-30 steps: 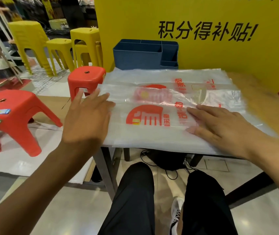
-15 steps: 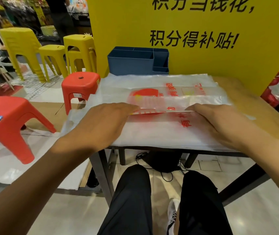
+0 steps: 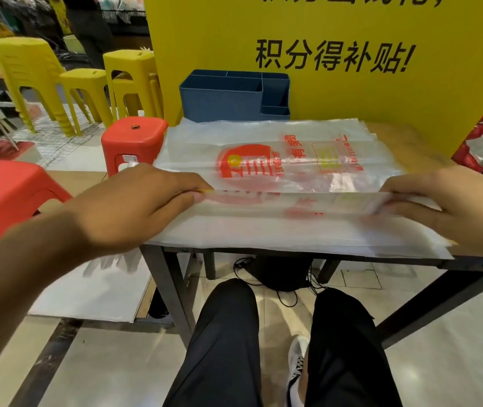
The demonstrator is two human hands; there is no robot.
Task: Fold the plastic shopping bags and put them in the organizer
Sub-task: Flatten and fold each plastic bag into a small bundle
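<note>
**Bag edge pinched at both ends, fold under way**

Moved apart since the earlier frame: both hands, then flat on the top bag, now out at its two ends. Near edge of the bag [image 3: 293, 174] raised and turned over as a long strip across the stack. Camera closer and lower over the table [image 3: 405, 142] than before.

Left hand [image 3: 134, 207]: fingers curled, thumb and fingertips pinching the left end of the folded strip. Right hand [image 3: 452, 204]: thumb above and fingers below, pinching the right end of the same strip. Strip stretched between them, somewhat blurred; red print showing through the plastic.

Bag location: topmost on a flat stack [image 3: 278, 233] of clear bags covering most of the tabletop, near edges overhanging the front rim slightly. Red logo and red lettering plainly visible on the upper layer.

Organizer [image 3: 219, 98]: blue, at the back of the table against the yellow board [image 3: 352, 24], touching or just behind the far edge of the stack. Several compartments seen: one large at the left front, narrow ones along the back, a tall one at the right with a low tray before it. Nothing seen in the visible parts; floors of the compartments hidden from this angle.

Red stools [image 3: 134, 136] left of the table, yellow stools [image 3: 84, 83] farther back. Seated person's dark trousers [image 3: 228, 348] and one shoe [image 3: 296, 365] below the table edge.
</note>
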